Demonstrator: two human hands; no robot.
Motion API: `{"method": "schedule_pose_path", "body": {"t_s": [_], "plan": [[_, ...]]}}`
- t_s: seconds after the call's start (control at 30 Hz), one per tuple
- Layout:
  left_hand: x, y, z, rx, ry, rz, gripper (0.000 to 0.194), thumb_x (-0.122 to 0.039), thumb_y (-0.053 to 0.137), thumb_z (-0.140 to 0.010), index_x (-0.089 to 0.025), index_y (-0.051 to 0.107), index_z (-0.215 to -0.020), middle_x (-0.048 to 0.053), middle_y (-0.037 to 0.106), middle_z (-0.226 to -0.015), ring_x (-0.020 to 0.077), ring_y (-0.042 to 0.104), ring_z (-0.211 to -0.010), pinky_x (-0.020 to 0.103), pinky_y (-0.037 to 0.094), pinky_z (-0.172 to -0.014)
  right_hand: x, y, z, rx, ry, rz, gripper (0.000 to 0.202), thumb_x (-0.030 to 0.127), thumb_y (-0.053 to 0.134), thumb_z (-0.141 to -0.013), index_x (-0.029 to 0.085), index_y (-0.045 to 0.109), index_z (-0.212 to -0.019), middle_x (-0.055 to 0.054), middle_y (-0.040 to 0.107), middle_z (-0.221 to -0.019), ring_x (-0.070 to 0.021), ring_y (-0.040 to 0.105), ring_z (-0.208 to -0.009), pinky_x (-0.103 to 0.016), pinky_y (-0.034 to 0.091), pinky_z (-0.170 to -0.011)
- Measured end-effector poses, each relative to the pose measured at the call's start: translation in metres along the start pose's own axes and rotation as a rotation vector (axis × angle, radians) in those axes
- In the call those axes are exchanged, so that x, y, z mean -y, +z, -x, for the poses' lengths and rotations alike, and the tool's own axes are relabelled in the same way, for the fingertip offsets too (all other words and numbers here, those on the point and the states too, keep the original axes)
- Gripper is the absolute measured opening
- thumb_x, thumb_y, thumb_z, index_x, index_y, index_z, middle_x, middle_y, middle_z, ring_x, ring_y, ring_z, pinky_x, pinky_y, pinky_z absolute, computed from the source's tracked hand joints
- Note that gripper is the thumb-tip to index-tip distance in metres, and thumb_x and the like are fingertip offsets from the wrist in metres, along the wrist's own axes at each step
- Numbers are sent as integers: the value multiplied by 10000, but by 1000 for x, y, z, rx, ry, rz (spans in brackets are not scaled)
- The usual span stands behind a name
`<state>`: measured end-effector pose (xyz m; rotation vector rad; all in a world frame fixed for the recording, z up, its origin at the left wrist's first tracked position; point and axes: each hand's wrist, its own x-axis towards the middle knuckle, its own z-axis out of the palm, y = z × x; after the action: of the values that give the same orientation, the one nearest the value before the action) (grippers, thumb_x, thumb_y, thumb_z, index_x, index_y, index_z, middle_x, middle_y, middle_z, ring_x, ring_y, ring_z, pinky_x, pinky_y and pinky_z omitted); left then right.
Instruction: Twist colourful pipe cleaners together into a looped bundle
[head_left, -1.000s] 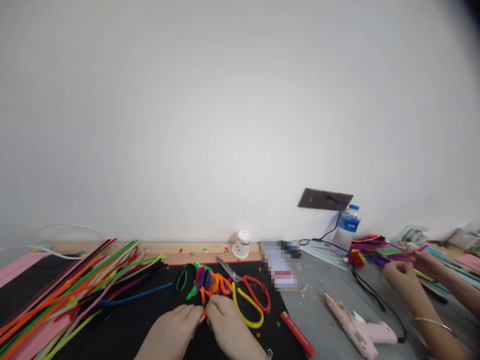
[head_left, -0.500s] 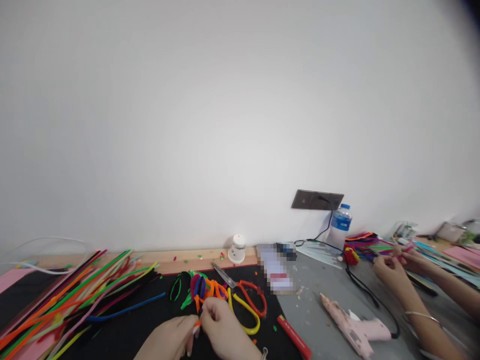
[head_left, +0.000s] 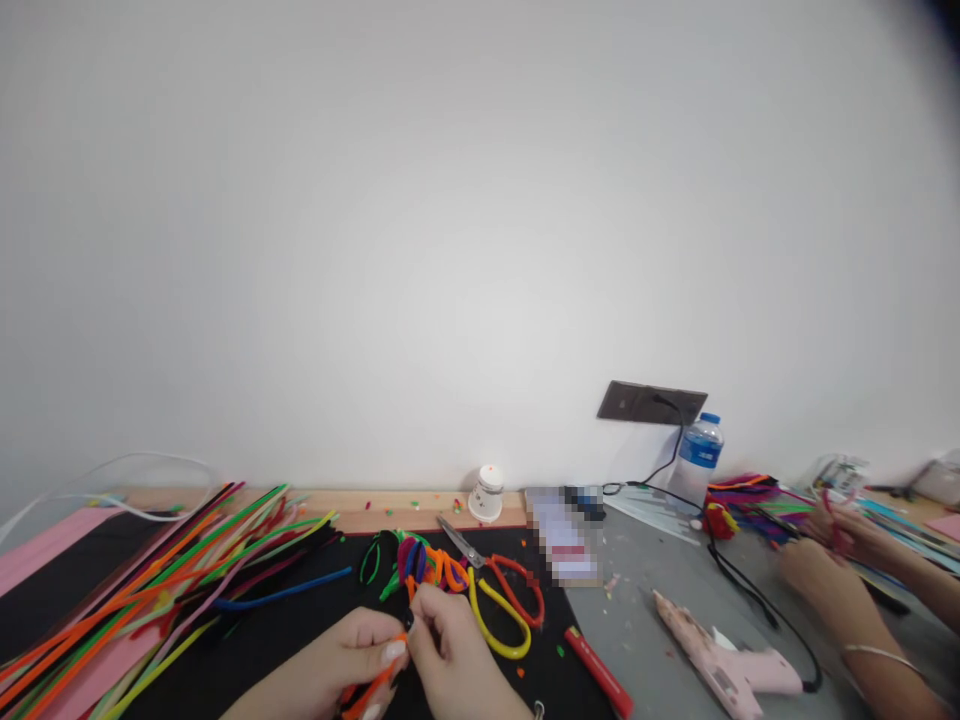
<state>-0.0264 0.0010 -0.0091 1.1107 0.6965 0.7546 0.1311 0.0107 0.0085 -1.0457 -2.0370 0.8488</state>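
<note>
Low in the centre, my left hand (head_left: 337,655) is closed around an orange pipe cleaner (head_left: 381,684), thumb pressed on it. My right hand (head_left: 459,650) meets it, its fingertips pinched at the upper end of the orange strand. Where the fingertips come together, a small dark bit shows; I cannot make out what it is. Just beyond the hands lies a cluster of looped pipe cleaners (head_left: 414,562) in green, purple and orange. Scissors (head_left: 517,590) with one red and one yellow handle rest right of it, blades pointing away.
Loose pipe cleaners (head_left: 180,590) spread across the left. A white paper cup (head_left: 487,496) stands upside down by the wall. To the right are a red tool (head_left: 600,672), a pink glue gun (head_left: 712,655), a water bottle (head_left: 699,455) and another person's hands (head_left: 825,560).
The view has turned slightly left, so things sit further right. My left hand has turned and more of the orange pipe cleaner shows below it. The other person's hands have shifted.
</note>
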Motion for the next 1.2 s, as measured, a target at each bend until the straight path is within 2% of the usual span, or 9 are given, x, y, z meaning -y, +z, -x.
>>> {"method": "schedule_pose_path", "body": {"t_s": [0.17, 0.33, 0.5, 0.63, 0.7, 0.83, 0.93, 1.07, 1.2], "plan": [[4, -3, 5, 75, -47, 238, 267, -398, 620, -716, -165, 504, -656, -97, 422, -361, 39, 283, -306, 165, 273, -362, 10, 0, 4, 29, -2, 2, 159, 182, 395, -820, 183, 401, -661, 42, 364, -611, -105, 369, -592, -200, 293, -542], [1, 4, 4, 160, -63, 367, 267, -345, 629, -717, -171, 478, -582, -115, 363, -321, 22, 216, -262, 153, 198, -315, 16, -1, 6, 33, 14, -8, 179, 219, 382, -845, 186, 396, -669, 34, 372, -633, -115, 382, -626, -206, 315, -581], [0, 8, 3, 116, -26, 394, 304, -373, 646, -702, -178, 454, -569, -123, 345, -317, 20, 200, -260, 151, 196, -315, 16, -1, 7, -21, 15, -36, 186, 248, 369, -862, 186, 416, -693, 18, 422, -670, -126, 422, -667, -216, 344, -623], [1, 9, 2, 130, -27, 394, 299, -356, 654, -683, -184, 443, -558, -129, 323, -306, 22, 174, -257, 152, 196, -309, 15, 1, 7, -65, -74, -30, 182, 232, 376, -856, 184, 435, -690, 13, 443, -666, -125, 425, -652, -221, 345, -619], [1, 10, -1, 79, 4, 337, 308, -403, 622, -706, -188, 442, -579, -128, 329, -321, 28, 191, -272, 156, 234, -332, 11, 2, 3, -85, -83, -51, 194, 231, 389, -848, 183, 417, -662, 24, 416, -633, -117, 400, -612, -221, 326, -585], [2, 12, -10, -174, 131, -81, 356, -488, 472, -787, -184, 453, -604, -86, 407, -386, 58, 309, -324, 179, 275, -380, -5, 3, -7, -122, 71, -268, 242, 276, 403, -841, 189, 363, -619, 52, 323, -573, -99, 324, -531, -210, 280, -499], [1, 13, -11, -328, 229, -565, 379, -404, 358, -860, -187, 445, -562, -51, 453, -448, 94, 419, -415, 197, 333, -458, -16, 6, -12, -119, 178, -368, 289, 314, 372, -853, 193, 347, -591, 56, 309, -542, -95, 306, -497, -210, 256, -466], [-3, 15, -4, -373, 281, -1201, 278, -147, 336, -839, -189, 523, -639, -5, 563, -594, 137, 524, -562, 208, 374, -548, -20, 11, -12, -47, 270, -383, 289, 250, 382, -819, 191, 354, -537, 61, 309, -473, -88, 289, -441, -212, 210, -427], [-3, 14, -4, -330, 211, -1578, 333, -23, 354, -756, -191, 616, -871, 61, 665, -797, 197, 613, -735, 248, 434, -636, -19, 14, -12, -8, 417, -360, 275, 185, 373, -777, 197, 345, -504, 77, 291, -401, -77, 258, -379, -210, 189, -406]]}}
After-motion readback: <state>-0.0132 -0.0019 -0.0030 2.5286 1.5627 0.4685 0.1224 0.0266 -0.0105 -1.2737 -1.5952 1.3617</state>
